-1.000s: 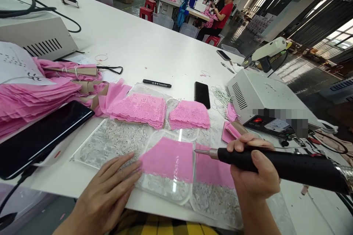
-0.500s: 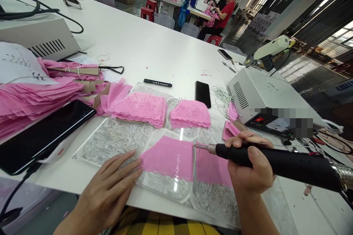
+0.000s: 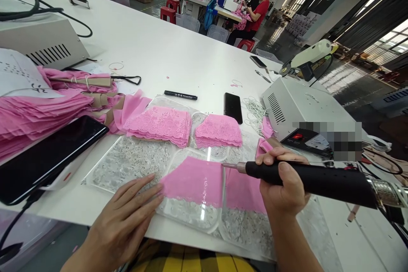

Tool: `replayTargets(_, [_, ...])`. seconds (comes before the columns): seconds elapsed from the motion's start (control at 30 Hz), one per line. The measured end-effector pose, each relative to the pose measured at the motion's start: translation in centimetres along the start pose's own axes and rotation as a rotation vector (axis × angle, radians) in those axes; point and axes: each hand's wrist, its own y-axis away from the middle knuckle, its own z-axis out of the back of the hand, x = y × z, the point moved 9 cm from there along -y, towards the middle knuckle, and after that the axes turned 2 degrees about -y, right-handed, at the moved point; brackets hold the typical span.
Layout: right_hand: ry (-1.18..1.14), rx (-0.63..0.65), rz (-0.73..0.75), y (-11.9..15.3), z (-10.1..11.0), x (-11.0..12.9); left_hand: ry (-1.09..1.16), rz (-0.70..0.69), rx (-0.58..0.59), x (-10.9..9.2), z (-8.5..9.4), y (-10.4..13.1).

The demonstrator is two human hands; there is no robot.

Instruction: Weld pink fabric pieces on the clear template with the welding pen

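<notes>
My left hand [image 3: 127, 216] lies flat, fingers stretched, its fingertips at the left edge of a pink fabric piece [image 3: 194, 180] on a clear plate [image 3: 191, 216]. My right hand [image 3: 283, 182] is wrapped round a black-handled tool [image 3: 318, 180] with a thin metal tip. That tip is at the upper right corner of the pink piece. A second pink piece [image 3: 242, 191] lies to the right, partly behind my right hand. Behind them sit a larger stack of pink lace pieces [image 3: 159, 125] and a smaller lace stack [image 3: 218, 129].
A large black phone [image 3: 54, 157] and pink fabric bundles [image 3: 47, 110] are on the left. Beyond the lace lie a marker [image 3: 180, 95] and a smaller phone [image 3: 233, 107]. Grey boxes stand left and right [image 3: 312, 106]. A person in red [image 3: 259, 10] sits at a distant sewing machine.
The tool in my right hand has shifted slightly left, and its rear end has risen a little. The whole view has moved slightly. My left hand stays at the fabric's left edge.
</notes>
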Motion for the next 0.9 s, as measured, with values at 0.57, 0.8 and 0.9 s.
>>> replayTargets(0.57, [-0.021, 0.071, -0.046, 0.9, 0.2, 0.9, -0.035, -0.023, 0.025, -0.2, -0.1, -0.1])
replayTargets(0.8, [0.0, 0.084, -0.041, 0.9, 0.0, 0.9, -0.029, -0.003, 0.031, 0.0, 0.0, 0.0])
replayTargets(0.9, [-0.021, 0.075, -0.046, 1.0, 0.3, 1.4, -0.024, -0.007, 0.027, 0.0, 0.0, 0.0])
